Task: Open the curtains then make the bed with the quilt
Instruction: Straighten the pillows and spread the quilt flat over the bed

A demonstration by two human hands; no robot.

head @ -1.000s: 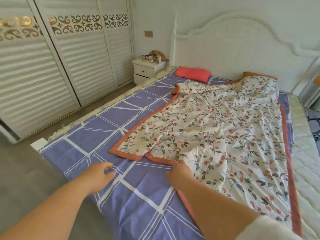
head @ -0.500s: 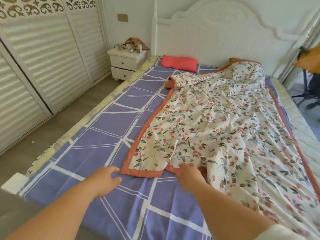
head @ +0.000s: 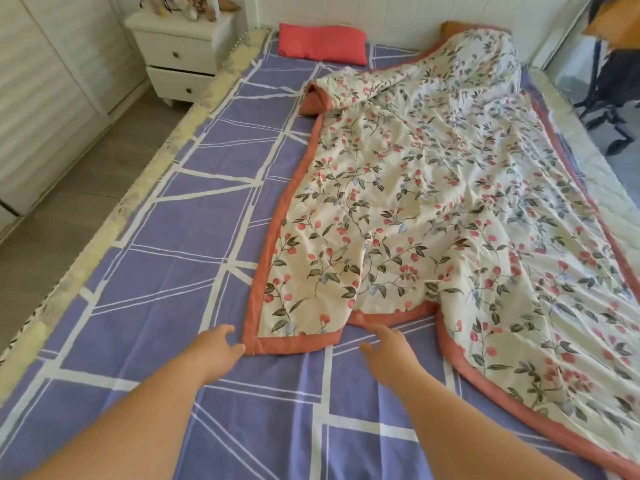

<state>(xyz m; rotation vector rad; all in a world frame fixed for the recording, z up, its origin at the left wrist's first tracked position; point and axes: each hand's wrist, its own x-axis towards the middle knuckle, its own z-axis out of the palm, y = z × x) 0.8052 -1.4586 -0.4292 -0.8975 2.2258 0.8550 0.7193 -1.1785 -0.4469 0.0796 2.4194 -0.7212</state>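
The floral quilt (head: 433, 202) with an orange-red border lies crumpled over the right half of the bed, on a purple sheet with white lines (head: 173, 271). Its near left corner lies flat, and the far left corner is folded back. My left hand (head: 216, 346) hovers open just left of that near corner, fingertips almost touching the border. Over the sheet, my right hand (head: 388, 348) is open just below the quilt's near edge and holds nothing. No curtains are in view.
A red pillow (head: 322, 43) lies at the head of the bed, and an orange one (head: 450, 27) peeks from under the quilt. A white nightstand (head: 180, 53) stands left of the bed beside louvred wardrobe doors (head: 41, 98). A black stand (head: 609, 98) is at the right.
The view has moved closer and tilted down. My right hand has come off the quilt's near edge and opened. My left hand has reached forward to the quilt's near left corner.
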